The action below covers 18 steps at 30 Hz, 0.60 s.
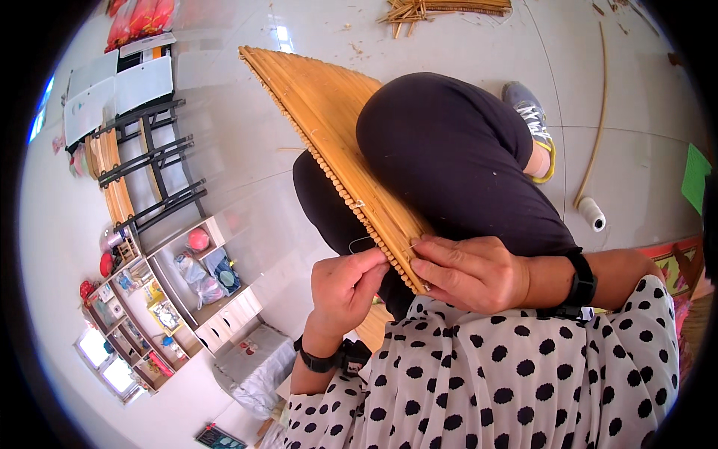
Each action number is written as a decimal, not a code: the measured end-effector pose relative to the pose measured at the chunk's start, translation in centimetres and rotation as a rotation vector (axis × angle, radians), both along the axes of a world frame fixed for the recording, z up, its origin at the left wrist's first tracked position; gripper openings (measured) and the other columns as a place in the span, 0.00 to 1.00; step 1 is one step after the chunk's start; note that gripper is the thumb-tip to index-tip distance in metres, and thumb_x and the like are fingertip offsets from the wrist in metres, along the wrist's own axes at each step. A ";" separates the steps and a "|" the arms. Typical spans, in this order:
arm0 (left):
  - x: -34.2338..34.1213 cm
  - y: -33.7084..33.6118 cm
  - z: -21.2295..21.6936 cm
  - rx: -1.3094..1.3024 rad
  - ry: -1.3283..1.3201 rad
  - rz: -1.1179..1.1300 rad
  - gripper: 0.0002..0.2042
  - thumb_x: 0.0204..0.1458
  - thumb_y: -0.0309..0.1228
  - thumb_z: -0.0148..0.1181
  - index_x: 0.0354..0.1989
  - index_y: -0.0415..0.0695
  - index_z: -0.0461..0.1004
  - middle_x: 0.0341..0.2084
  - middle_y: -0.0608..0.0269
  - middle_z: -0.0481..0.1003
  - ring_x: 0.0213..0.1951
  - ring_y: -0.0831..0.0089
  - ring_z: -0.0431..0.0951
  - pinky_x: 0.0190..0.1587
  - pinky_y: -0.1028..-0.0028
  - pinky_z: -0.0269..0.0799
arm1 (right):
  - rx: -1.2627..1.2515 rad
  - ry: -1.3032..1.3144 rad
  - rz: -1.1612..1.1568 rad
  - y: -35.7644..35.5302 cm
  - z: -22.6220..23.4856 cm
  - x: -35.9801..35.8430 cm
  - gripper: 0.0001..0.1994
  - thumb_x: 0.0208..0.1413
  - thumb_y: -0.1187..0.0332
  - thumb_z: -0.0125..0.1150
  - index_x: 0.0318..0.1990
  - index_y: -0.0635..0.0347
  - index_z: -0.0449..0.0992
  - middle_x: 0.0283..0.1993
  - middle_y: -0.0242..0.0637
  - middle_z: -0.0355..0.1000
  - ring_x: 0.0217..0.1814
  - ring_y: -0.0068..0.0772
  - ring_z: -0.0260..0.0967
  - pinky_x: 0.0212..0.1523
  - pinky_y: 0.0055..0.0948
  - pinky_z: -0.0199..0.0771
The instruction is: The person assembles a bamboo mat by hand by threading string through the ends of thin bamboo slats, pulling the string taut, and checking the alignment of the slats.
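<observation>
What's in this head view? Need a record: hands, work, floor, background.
left_hand: left hand, fingertips at the mat's knobbed edge; exact grip hidden
right_hand: right hand, fingers on the mat's near end
work: mat, slatted, over left leg, partly hidden by right leg
strand: thin strand, looped beside left hand
floor: spool, white, at one end of stick; slats beyond the mat
background: shelves, left side

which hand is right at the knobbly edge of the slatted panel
The left hand: its fingertips are at the knobbly edge of the slatted panel, whereas the right hand has its fingertips on the panel's flat face.
</observation>
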<state>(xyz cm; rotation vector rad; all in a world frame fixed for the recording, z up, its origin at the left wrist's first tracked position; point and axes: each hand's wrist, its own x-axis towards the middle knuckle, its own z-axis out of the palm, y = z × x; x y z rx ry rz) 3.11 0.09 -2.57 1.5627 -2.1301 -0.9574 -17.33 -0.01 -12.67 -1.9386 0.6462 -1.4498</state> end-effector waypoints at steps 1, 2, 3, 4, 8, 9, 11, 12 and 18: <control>0.2 0.0 0.0 -0.022 -0.017 -0.034 0.09 0.49 0.17 0.60 0.40 0.39 0.77 0.18 0.60 0.75 0.16 0.72 0.74 0.19 0.76 0.66 | -0.001 -0.002 0.006 0.0 0.1 -0.1 0.18 0.45 0.71 0.68 0.43 0.73 0.76 0.44 0.55 0.74 0.38 0.42 0.78 0.32 0.28 0.81; 0.2 -0.2 -0.1 -0.039 -0.022 -0.060 0.10 0.48 0.17 0.61 0.40 0.39 0.77 0.18 0.61 0.75 0.16 0.71 0.73 0.19 0.76 0.66 | 0.001 0.002 0.006 0.0 0.1 -0.1 0.18 0.44 0.71 0.68 0.43 0.73 0.76 0.44 0.55 0.74 0.38 0.42 0.78 0.32 0.28 0.81; 0.3 -0.3 0.0 -0.056 -0.030 -0.084 0.11 0.47 0.17 0.61 0.39 0.38 0.77 0.17 0.61 0.74 0.16 0.70 0.73 0.19 0.75 0.66 | 0.003 0.003 0.007 0.0 0.1 -0.1 0.18 0.44 0.71 0.68 0.43 0.73 0.76 0.44 0.56 0.74 0.38 0.42 0.78 0.33 0.28 0.81; 0.4 -0.3 0.0 -0.073 -0.036 -0.109 0.11 0.45 0.16 0.62 0.39 0.38 0.77 0.17 0.61 0.74 0.15 0.68 0.73 0.19 0.75 0.66 | 0.005 0.005 0.009 0.0 0.1 -0.2 0.19 0.44 0.71 0.68 0.43 0.73 0.76 0.44 0.56 0.74 0.39 0.42 0.78 0.33 0.28 0.81; 0.8 -0.5 0.3 -0.045 -0.038 -0.172 0.13 0.43 0.15 0.62 0.39 0.37 0.76 0.16 0.60 0.73 0.15 0.66 0.73 0.19 0.73 0.67 | 0.020 0.001 0.015 0.1 0.3 -0.4 0.19 0.43 0.71 0.68 0.43 0.73 0.76 0.44 0.56 0.73 0.39 0.43 0.78 0.34 0.28 0.82; 0.9 -0.5 0.2 -0.045 -0.026 -0.185 0.14 0.42 0.15 0.62 0.40 0.37 0.76 0.16 0.60 0.73 0.16 0.66 0.74 0.19 0.73 0.67 | 0.022 0.002 0.016 0.1 0.3 -0.3 0.19 0.44 0.71 0.67 0.44 0.73 0.76 0.44 0.56 0.74 0.39 0.43 0.78 0.35 0.28 0.82; 1.2 -0.7 0.2 -0.032 -0.008 -0.211 0.15 0.42 0.14 0.61 0.41 0.36 0.76 0.16 0.59 0.74 0.16 0.66 0.74 0.19 0.72 0.68 | 0.022 0.007 0.018 0.0 0.2 -0.3 0.19 0.44 0.71 0.67 0.44 0.73 0.76 0.44 0.56 0.74 0.39 0.43 0.78 0.35 0.28 0.82; 1.3 -0.8 0.3 -0.019 -0.005 -0.224 0.16 0.41 0.14 0.61 0.42 0.36 0.76 0.17 0.59 0.74 0.16 0.66 0.74 0.19 0.72 0.68 | 0.021 0.010 0.019 0.0 0.3 -0.4 0.19 0.44 0.71 0.67 0.45 0.73 0.76 0.44 0.56 0.74 0.39 0.44 0.78 0.35 0.28 0.82; 1.9 -0.9 0.4 0.065 0.058 -0.243 0.20 0.41 0.13 0.60 0.47 0.36 0.75 0.18 0.57 0.75 0.17 0.64 0.74 0.20 0.72 0.69 | 0.014 0.027 0.024 -0.1 0.4 -0.5 0.21 0.45 0.71 0.66 0.47 0.75 0.75 0.43 0.58 0.74 0.40 0.44 0.78 0.36 0.28 0.82</control>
